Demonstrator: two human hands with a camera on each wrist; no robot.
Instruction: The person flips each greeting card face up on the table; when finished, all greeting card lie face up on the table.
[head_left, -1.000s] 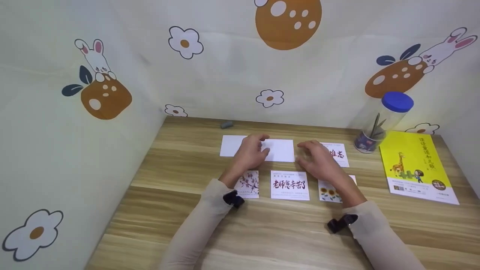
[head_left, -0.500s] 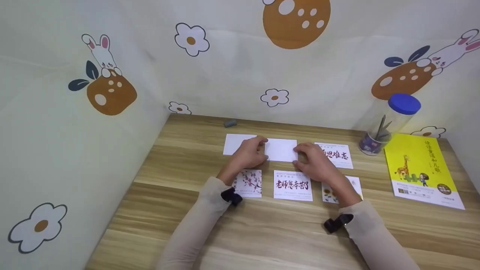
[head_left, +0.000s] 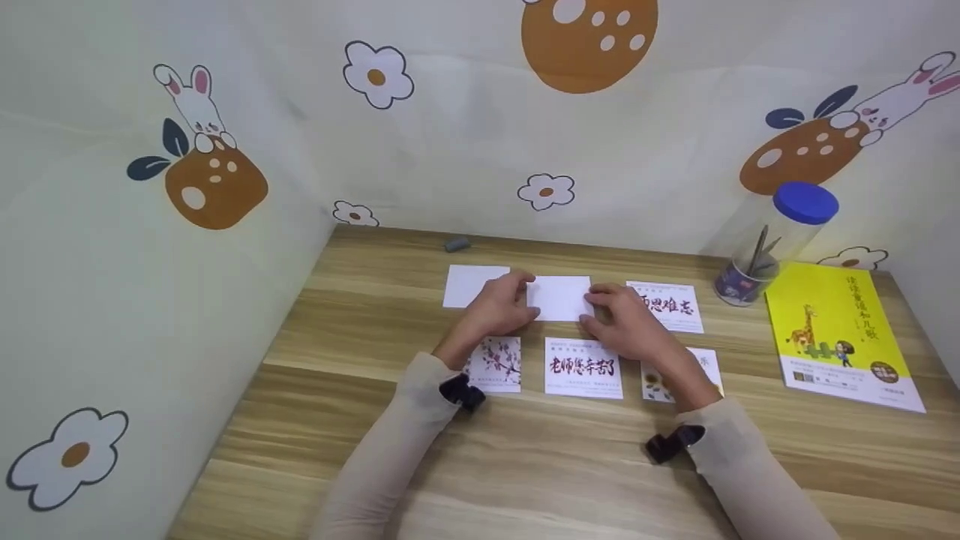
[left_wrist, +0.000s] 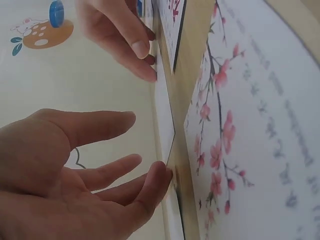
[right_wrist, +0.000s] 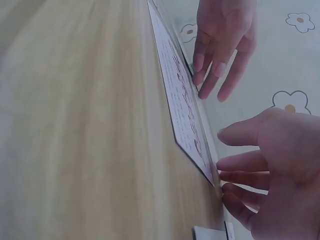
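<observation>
A blank white card (head_left: pixel 559 298) lies in the middle of the back row on the table, between both hands. My left hand (head_left: pixel 501 306) is at its left edge, fingers loosely bent and thumb apart from them. At the right edge, fingertips of my right hand (head_left: pixel 626 319) touch the card. Another blank card (head_left: pixel 472 285) is partly covered by the left hand. Behind the right hand lies a card with red lettering (head_left: pixel 675 307). The front row has a blossom card (left_wrist: pixel 220 135), a second red-lettered card (head_left: pixel 583 367) and a sunflower card (head_left: pixel 660 386), partly hidden by the right wrist.
A clear jar with a blue lid (head_left: pixel 805 202) holds pencils at the back right. Beside it lies a yellow book (head_left: pixel 832 315). A small grey object (head_left: pixel 456 244) sits near the back edge, below the patterned cloth wall (head_left: pixel 450 150).
My right hand has moved left onto the right edge of the middle blank card, uncovering more of the red-lettered card behind it. The left hand stays nearly in place.
</observation>
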